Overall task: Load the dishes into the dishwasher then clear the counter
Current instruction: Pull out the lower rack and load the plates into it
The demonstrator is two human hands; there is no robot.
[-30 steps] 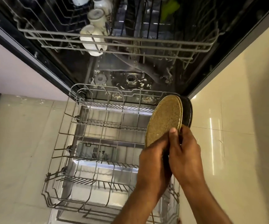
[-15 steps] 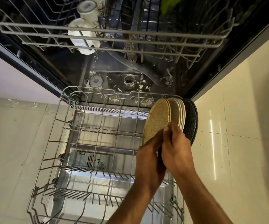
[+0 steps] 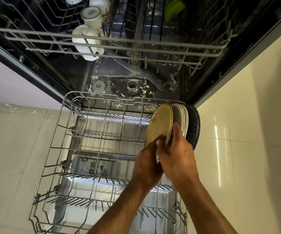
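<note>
Both hands meet over the right side of the pulled-out lower rack. The left hand curls its fingers round the near edge of a speckled tan plate, gripping it on edge, tilted up toward twelve o'clock. The right hand, at three o'clock of the left, wraps round the stack behind, its thumb lying up along the tan plate's rim. Just behind that plate, touching or nearly so, stand several white plates, and at their three o'clock a dark speckled dish, all upright. At twelve o'clock the dishwasher tub gapes, its floor littered with pale scraps. In the upper rack, at eleven o'clock, white mugs lie tipped; a green item sits at one o'clock.
</note>
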